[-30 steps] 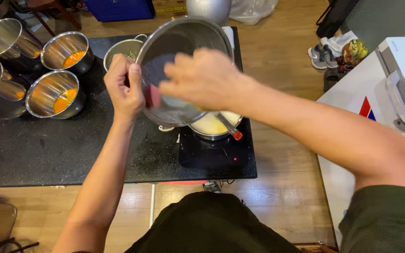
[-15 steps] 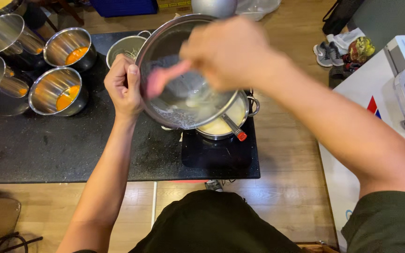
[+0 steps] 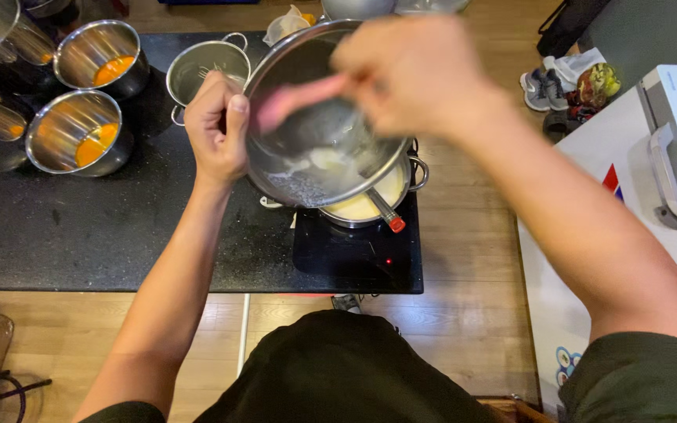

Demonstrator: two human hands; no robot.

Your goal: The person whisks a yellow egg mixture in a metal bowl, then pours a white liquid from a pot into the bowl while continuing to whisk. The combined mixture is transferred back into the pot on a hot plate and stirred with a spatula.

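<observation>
The steel bowl [image 3: 315, 149], big and tilted, hangs over the pot [image 3: 370, 205] of pale yellow liquid on the black cooktop [image 3: 354, 254], its rim pinched in the grip of the left hand [image 3: 217, 129], thumb inside the rim and fingers curled behind. It looks stiff and fairly heavy for one hand, the smooth wet steel likely slippery, so the rim edge is the sensible hold. The right hand [image 3: 413, 74], blurred, sits above and right of that grip, closed around a pink spatula [image 3: 295, 100] reaching into the bowl. Left of the grip, on the dark bench [image 3: 80, 227], stand smaller steel pots [image 3: 80, 133] with orange contents.
</observation>
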